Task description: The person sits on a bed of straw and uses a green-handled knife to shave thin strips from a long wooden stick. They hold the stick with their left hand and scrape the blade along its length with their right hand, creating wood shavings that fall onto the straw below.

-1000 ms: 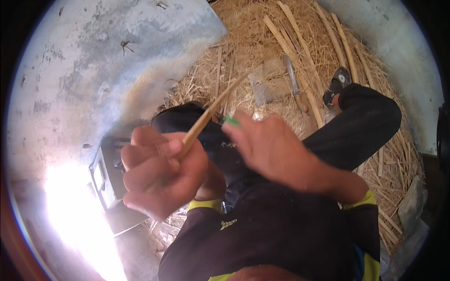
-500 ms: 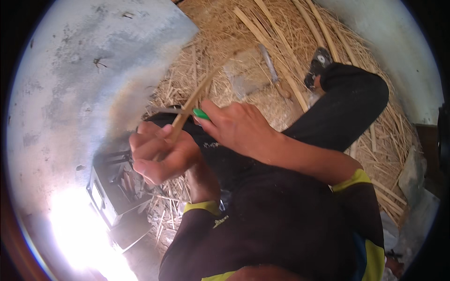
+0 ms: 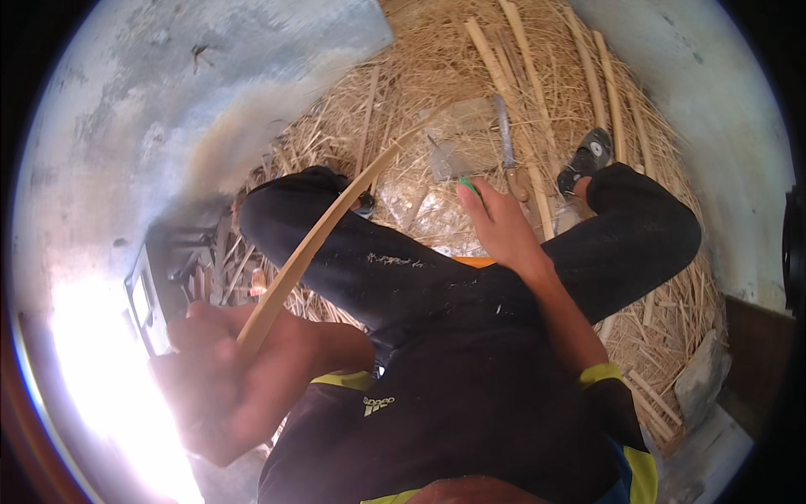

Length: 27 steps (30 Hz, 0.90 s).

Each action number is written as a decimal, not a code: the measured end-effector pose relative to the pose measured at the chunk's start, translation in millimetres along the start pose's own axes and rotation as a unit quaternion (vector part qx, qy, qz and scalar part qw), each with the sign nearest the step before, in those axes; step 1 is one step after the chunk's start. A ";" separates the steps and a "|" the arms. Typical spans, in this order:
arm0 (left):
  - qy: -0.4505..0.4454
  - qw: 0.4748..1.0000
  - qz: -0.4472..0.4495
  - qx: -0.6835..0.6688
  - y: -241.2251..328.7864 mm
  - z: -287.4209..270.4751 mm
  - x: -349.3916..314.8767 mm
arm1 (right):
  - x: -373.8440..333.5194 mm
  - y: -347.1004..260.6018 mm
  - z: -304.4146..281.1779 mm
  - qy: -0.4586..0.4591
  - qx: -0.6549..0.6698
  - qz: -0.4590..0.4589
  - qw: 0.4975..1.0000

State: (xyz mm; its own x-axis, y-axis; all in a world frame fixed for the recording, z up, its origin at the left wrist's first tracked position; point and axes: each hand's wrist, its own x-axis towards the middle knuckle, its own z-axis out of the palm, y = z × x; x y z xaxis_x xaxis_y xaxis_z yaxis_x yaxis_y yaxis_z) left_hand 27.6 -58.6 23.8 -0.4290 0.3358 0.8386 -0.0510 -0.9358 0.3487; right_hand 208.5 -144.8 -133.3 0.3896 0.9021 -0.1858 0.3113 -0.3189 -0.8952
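My left hand point(image 3: 239, 370) is closed round the lower end of a long, slightly bent bamboo strip point(image 3: 315, 238), low on the left beside a bright glare. The strip slants up and away across my left leg, its thin far end above the straw. My right hand point(image 3: 502, 225) is closed on a green-handled knife point(image 3: 468, 185), over the floor between my legs and apart from the strip. Most of the handle is hidden in my fingers, and its blade is hard to make out.
A wooden-handled saw or long knife point(image 3: 506, 139) lies beyond my right hand. Several bamboo lengths point(image 3: 531, 71) rest on the straw-like shavings point(image 3: 411, 50). A box-like case point(image 3: 151, 294) stands at left against the pale wall point(image 3: 109, 160). A grey slab point(image 3: 703, 368) leans at right.
My left hand has drawn the strip down and to the left. My right hand, with the knife, has moved away to the right, off the strip.
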 end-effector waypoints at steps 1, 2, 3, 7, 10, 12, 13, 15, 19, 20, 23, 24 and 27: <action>-0.010 0.999 -0.017 -0.041 1.3 -0.5 2.6 | -10.4 -8.7 -0.1 -0.002 0.027 -0.005 1.000; -0.036 0.997 -0.032 -0.067 1.4 -2.1 0.6 | -21.3 -22.7 1.3 -0.013 0.054 -0.016 0.998; -0.063 0.991 -0.050 -0.104 -1.0 -2.7 -8.1 | -30.6 -33.6 2.7 -0.013 0.080 -0.024 0.996; -0.035 0.998 -0.040 -0.026 6.4 2.7 -14.6 | -47.5 -82.0 5.4 -0.076 0.127 -0.171 0.974; -0.072 0.992 -0.043 -0.097 3.7 -4.3 -13.6 | -56.5 -103.1 2.9 -0.103 0.092 -0.249 0.959; -0.073 0.990 -0.050 -0.108 4.5 -4.7 -14.7 | -59.5 -110.4 4.2 -0.125 0.047 -0.290 0.948; -0.061 0.996 -0.015 -0.070 4.2 -2.5 -17.9 | -57.6 -109.4 8.5 -0.117 0.020 -0.298 0.947; -0.060 0.998 0.024 -0.026 1.5 1.0 -21.8 | -48.0 -101.6 15.7 -0.096 -0.031 -0.303 0.948; -0.083 0.996 0.032 -0.012 -4.9 -4.0 -7.0 | -52.2 -130.3 7.6 -0.080 -0.153 -0.282 0.944; -0.079 0.995 0.051 -0.033 -7.4 -4.6 -7.5 | -55.7 -137.1 5.8 -0.090 -0.154 -0.281 0.943; -0.147 0.973 0.080 -0.156 -8.7 -2.6 -8.9 | -60.3 -139.3 5.5 -0.095 -0.149 -0.278 0.944; -0.174 0.973 0.062 -0.139 -7.7 -5.3 -8.9 | -54.8 -129.5 6.8 -0.084 -0.142 -0.280 0.946; -0.200 0.973 0.054 -0.104 -0.1 -6.3 -5.8 | -39.4 -117.3 -0.2 -0.068 -0.198 -0.212 0.955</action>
State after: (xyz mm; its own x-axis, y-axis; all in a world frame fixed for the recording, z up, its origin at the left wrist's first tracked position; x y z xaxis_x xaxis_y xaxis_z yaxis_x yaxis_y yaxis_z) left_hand 24.4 -61.1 16.3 -0.0595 0.2095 0.9760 -0.2242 -0.9556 0.1914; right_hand 156.8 -142.9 -20.8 0.0479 0.9953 0.0847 0.7299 0.0230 -0.6832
